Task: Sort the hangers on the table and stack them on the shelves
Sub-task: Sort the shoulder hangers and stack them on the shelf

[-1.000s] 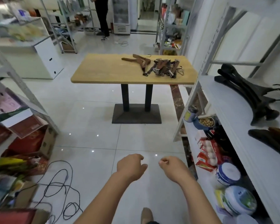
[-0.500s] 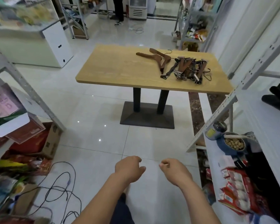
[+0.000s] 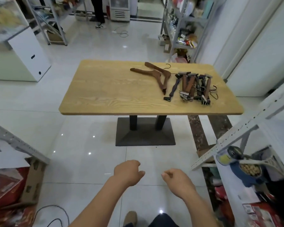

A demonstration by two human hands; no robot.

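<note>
The light wood-grain rectangular bench on its black pedestal fills the middle of the scene, well ahead of the person. The pale grey perforated metal shelving runs along the right, its near end just beside the bench's right corner, a short carry for stacking.

All the hangers lie on the far right part of the bench. A jumbled pile of brown wooden clip hangers with metal clamps sits furthest right, overlapping so much that a count is not possible. Left of it lie two curved brown wooden coat hangers with dark wire hooks, crossed over each other. Judging by this, sorting is not finished.

The left hand and right hand hang low and near, over the floor, fingers loosely curled and holding nothing, well apart from the hangers.
</note>
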